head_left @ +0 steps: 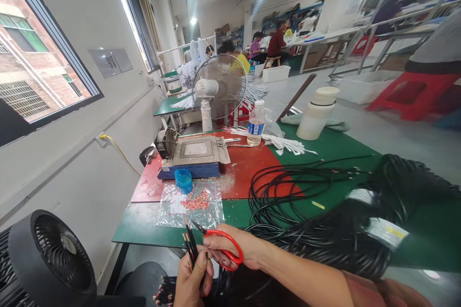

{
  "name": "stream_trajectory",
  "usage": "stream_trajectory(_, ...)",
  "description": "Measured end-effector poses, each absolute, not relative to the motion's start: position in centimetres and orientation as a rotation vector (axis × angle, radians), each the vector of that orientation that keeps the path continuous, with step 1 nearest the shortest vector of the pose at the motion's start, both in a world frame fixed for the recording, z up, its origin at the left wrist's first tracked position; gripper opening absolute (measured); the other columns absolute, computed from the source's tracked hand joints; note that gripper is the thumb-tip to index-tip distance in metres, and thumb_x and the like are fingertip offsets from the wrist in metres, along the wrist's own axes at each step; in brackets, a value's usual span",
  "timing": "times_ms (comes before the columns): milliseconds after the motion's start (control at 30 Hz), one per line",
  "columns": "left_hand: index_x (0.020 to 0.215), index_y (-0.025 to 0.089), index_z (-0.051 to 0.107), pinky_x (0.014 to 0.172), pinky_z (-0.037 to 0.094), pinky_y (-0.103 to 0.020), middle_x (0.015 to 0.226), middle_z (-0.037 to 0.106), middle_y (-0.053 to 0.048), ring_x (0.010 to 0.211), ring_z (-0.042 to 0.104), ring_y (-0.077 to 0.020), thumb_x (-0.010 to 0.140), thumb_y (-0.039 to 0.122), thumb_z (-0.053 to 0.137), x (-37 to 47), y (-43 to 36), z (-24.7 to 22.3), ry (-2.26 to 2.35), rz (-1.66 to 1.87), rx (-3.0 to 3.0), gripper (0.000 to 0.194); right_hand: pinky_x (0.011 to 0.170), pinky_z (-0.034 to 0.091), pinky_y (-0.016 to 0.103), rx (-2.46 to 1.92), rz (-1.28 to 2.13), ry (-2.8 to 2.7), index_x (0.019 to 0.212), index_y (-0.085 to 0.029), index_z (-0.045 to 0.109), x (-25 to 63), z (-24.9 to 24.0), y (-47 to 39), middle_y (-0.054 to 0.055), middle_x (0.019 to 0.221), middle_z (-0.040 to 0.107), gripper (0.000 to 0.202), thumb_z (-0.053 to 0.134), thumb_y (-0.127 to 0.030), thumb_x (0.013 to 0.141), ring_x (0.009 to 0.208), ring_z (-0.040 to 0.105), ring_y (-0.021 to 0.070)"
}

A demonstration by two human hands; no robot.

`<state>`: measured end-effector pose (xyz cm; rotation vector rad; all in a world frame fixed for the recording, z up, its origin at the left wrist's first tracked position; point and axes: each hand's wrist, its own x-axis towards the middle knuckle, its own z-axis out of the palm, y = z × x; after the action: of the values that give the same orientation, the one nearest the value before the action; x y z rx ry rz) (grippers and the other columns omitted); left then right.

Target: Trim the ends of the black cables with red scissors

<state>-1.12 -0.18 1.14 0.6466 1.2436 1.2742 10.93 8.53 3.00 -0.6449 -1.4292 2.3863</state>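
In my left hand is a small bunch of black cables, their stripped ends pointing up with thin coloured cores showing. My right hand grips red-handled scissors, blades pointing up and left beside the cable ends. The fingertips of both hands meet around the cables. Just beyond them lies a clear plastic bag with a heap of red and white scraps on it. More cable ends show low at the left of my left hand.
Large coils of black cable cover the green table's right side. A blue cup stands before a soldering pot. Further back are a bottle, a white jug and a fan. A black fan stands left; people sit at tables behind.
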Motion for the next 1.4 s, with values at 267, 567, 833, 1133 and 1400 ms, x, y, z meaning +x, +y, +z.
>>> stream_trajectory(267,0.051,0.016,0.049,0.039,0.008,-0.022,0.034,0.031,0.008,0.032,0.021,-0.0013,0.066,0.050,0.057,-1.1,-0.4,1.5,1.261,1.257,0.665,0.038,0.029,0.026,0.015,-0.617,2.408,-1.440,0.051,-0.011,0.051,11.2,3.0,8.7,-0.005,0.035,0.044,0.044,0.061,-0.049,0.070,0.028,0.035,0.0034)
stream_trajectory(567,0.057,0.016,0.052,0.037,0.007,-0.021,0.036,0.036,0.008,0.030,0.022,-0.0001,0.067,0.046,0.058,-1.0,-0.2,0.5,1.237,1.350,0.677,0.033,0.029,0.026,0.015,-0.658,2.365,-1.328,0.046,-0.012,0.050,11.0,2.9,8.2,-0.004,0.034,0.043,0.043,0.064,-0.047,0.065,0.028,0.036,0.0039)
stream_trajectory(833,0.058,0.016,0.053,0.035,0.009,-0.019,0.037,0.036,0.009,0.029,0.023,0.0004,0.065,0.047,0.059,-1.0,0.0,0.5,1.259,1.392,0.674,0.033,0.031,0.028,0.015,-0.619,2.299,-1.337,0.049,-0.011,0.050,10.9,2.8,8.0,-0.004,0.036,0.044,0.044,0.062,-0.049,0.068,0.030,0.037,0.0037)
stream_trajectory(1133,0.060,0.015,0.054,0.034,0.009,-0.018,0.038,0.038,0.009,0.029,0.023,0.0013,0.064,0.047,0.061,-1.1,0.2,0.3,1.262,1.383,0.657,0.033,0.031,0.027,0.015,-0.637,2.279,-1.376,0.049,-0.012,0.049,11.0,3.2,8.1,-0.004,0.037,0.043,0.046,0.062,-0.053,0.067,0.030,0.036,0.0037)
stream_trajectory(1400,0.057,0.015,0.054,0.033,0.009,-0.016,0.036,0.040,0.008,0.028,0.023,0.0014,0.061,0.049,0.063,-0.9,0.3,0.5,1.284,1.398,0.658,0.036,0.032,0.028,0.015,-0.676,2.278,-1.374,0.052,-0.012,0.050,10.9,2.9,8.2,-0.005,0.038,0.044,0.045,0.063,-0.053,0.066,0.031,0.036,0.0034)
